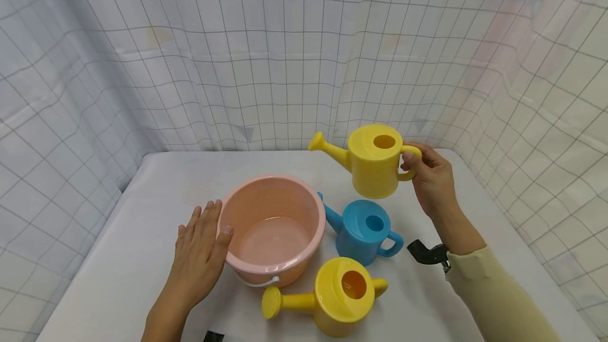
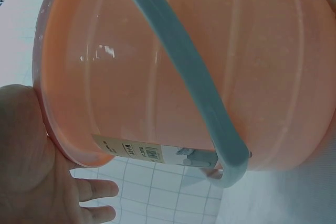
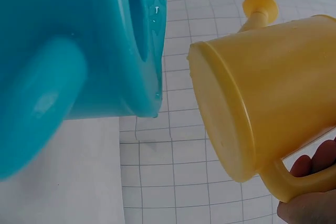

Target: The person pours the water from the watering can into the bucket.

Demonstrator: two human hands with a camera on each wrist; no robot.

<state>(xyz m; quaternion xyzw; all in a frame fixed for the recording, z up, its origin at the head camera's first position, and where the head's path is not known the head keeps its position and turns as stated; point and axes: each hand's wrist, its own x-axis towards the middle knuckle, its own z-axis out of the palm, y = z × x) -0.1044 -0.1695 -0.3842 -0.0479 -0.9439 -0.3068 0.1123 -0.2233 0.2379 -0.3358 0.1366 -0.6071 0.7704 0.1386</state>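
A yellow watering can (image 1: pixel 375 170) hangs above the far right of the table, its spout toward the left. My right hand (image 1: pixel 431 178) grips its handle; the right wrist view shows fingers curled round that handle (image 3: pixel 296 182). Against the left rim of a pink bucket (image 1: pixel 273 268) rests my left hand (image 1: pixel 201 252), its fingers straight. Water seems to lie in the bucket's bottom. In the left wrist view the bucket's wall (image 2: pixel 194 35) carries a grey handle (image 2: pixel 184 66) and a paper label (image 2: pixel 142 150).
A blue watering can (image 1: pixel 363 231) stands right of the bucket, its spout by the rim. Nearer me is a second yellow watering can (image 1: pixel 339 300), spout pointing left. Gridded white curtains (image 1: pixel 294 67) enclose the white table (image 1: pixel 180 170) at back and sides.
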